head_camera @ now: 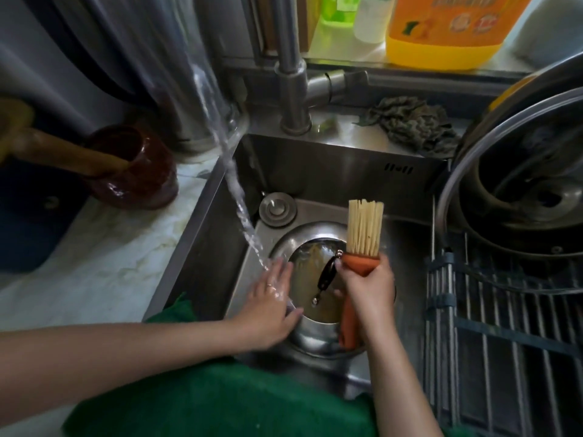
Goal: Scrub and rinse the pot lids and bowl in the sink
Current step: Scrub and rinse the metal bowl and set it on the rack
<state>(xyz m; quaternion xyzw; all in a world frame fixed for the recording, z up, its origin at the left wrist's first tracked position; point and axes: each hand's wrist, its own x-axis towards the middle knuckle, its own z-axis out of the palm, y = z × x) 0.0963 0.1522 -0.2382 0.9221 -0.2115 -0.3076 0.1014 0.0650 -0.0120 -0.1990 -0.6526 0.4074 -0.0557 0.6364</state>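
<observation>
A glass pot lid (307,279) with a black handle (326,274) lies in a steel bowl (310,342) on the sink floor. My left hand (271,305) rests flat on the bowl's left rim, fingers apart, with the tap's water stream (235,184) falling onto it. My right hand (367,290) grips the orange handle of a bamboo-bristle brush (364,227), bristles pointing up, above the lid's right side. More pot lids (517,171) lean stacked at the right on the drying rack.
The steel sink (315,167) has a tap (291,89) at its back and a drain knob (277,208). A dark rag (413,124) lies behind it. An orange detergent bottle (448,26) stands on the ledge. A brown jar (132,168) sits at the left. The rack (492,326) covers the right.
</observation>
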